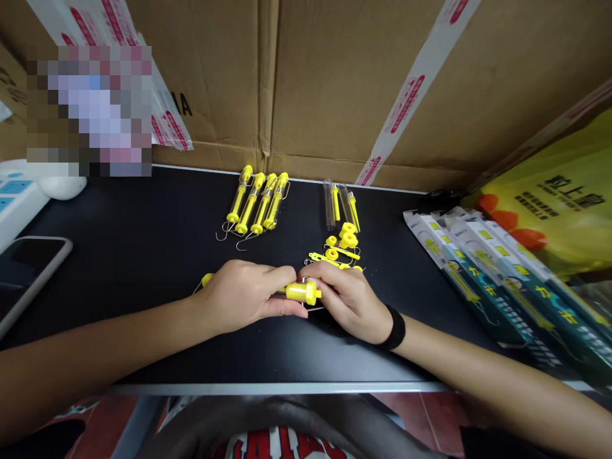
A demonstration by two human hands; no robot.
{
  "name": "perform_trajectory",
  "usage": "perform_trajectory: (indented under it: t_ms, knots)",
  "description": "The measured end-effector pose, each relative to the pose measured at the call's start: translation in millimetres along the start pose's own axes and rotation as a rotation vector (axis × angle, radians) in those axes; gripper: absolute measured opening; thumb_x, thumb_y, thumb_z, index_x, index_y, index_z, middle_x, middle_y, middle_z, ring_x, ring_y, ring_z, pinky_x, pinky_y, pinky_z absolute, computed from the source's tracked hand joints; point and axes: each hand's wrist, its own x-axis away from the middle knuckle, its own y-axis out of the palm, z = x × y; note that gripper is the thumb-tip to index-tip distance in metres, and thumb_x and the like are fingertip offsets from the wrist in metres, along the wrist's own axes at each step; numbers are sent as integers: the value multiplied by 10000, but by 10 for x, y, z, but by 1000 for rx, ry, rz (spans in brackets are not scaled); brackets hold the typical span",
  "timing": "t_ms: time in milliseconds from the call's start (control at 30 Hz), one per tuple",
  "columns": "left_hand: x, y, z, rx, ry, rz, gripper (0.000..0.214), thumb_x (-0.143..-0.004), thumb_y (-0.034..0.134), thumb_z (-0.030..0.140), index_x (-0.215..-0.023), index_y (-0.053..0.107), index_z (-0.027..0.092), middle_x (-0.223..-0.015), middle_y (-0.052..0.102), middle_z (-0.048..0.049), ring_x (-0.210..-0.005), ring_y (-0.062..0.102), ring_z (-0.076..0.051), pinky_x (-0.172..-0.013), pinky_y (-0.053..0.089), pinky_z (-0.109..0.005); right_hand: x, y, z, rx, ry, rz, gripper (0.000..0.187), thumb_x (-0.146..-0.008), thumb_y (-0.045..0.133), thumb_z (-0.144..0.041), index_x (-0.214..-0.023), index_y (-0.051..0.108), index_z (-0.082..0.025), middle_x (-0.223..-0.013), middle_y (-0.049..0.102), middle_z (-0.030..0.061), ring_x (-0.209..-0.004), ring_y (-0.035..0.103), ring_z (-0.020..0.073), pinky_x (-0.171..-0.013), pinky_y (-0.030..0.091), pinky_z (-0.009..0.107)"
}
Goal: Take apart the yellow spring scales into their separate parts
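My left hand point(253, 290) is wrapped around a tubular spring scale point(299, 292) with yellow end caps. The scale lies roughly level above the black table; its left cap and a bit of wire hook poke out behind my palm. My right hand point(351, 299), with a black band on the wrist, is closed at the scale's right cap, pinching a thin metal wire handle whose ends show beside the cap. The fingertips partly hide that wire. Just beyond my right hand lie loose yellow parts point(349, 240), including nuts, caps and flat strips, with wire pieces among them.
Several assembled spring scales point(258, 203) lie in a row at the back. Clear tubes point(329, 205) and yellow rods rest right of them. Packaged scales point(471, 280) and a yellow bag point(564, 191) are at right; a phone point(33, 274) and power strip point(19, 197) at left. Cardboard point(315, 89) stands behind.
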Motion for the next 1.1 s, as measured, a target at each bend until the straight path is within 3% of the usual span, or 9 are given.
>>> perform_trajectory:
  t_ms: [200, 500, 767, 867, 967, 1100]
  knots:
    - [-51, -96, -29, 42, -32, -265, 491, -872, 286, 622, -780, 497, 188, -537, 548, 32, -491, 544, -126, -455, 245, -214, 17, 62, -18, -12, 111, -10, 133, -929, 383, -194, -936, 516, -189, -730, 545, -3, -615, 497, 98, -597, 381, 213]
    - [-56, -83, 78, -27, -144, -304, 417, -904, 284, 559, -936, 490, 197, -672, 620, 18, -596, 615, -166, -475, 283, -226, -1, 111, 10, -81, 200, 48, 158, -945, 365, -232, -864, 495, -191, -724, 497, -16, -632, 461, 91, -602, 367, 207]
    - [-77, -123, 5, 78, -74, -365, 366, -898, 368, 528, -877, 513, 192, -601, 591, 25, -538, 581, -142, -463, 270, -220, -6, 85, -2, -68, 168, -7, 122, -932, 381, -203, -972, 497, -199, -819, 549, 9, -687, 512, 105, -645, 397, 231]
    - [-46, -85, 109, 99, 40, -431, 402, -872, 389, 570, -792, 522, 200, -587, 604, 25, -514, 582, -136, -450, 249, -224, -45, 38, 69, -88, 198, 98, 161, -935, 367, -190, -1053, 475, -214, -824, 544, 2, -643, 510, 93, -617, 403, 229]
    - [-16, -58, 183, 6, 110, -411, 410, -879, 363, 573, -783, 509, 202, -576, 612, 27, -503, 591, -148, -440, 217, -236, -83, -6, 149, -74, 227, 178, 159, -940, 374, -216, -1032, 504, -221, -790, 518, -13, -564, 462, 72, -566, 382, 222]
    - [-40, -67, 33, -97, -27, -269, 415, -886, 349, 571, -815, 498, 190, -594, 616, 20, -524, 601, -149, -449, 243, -231, -93, -28, 169, -44, 234, 91, 160, -936, 386, -220, -1058, 488, -209, -728, 502, -24, -558, 441, 74, -577, 376, 228]
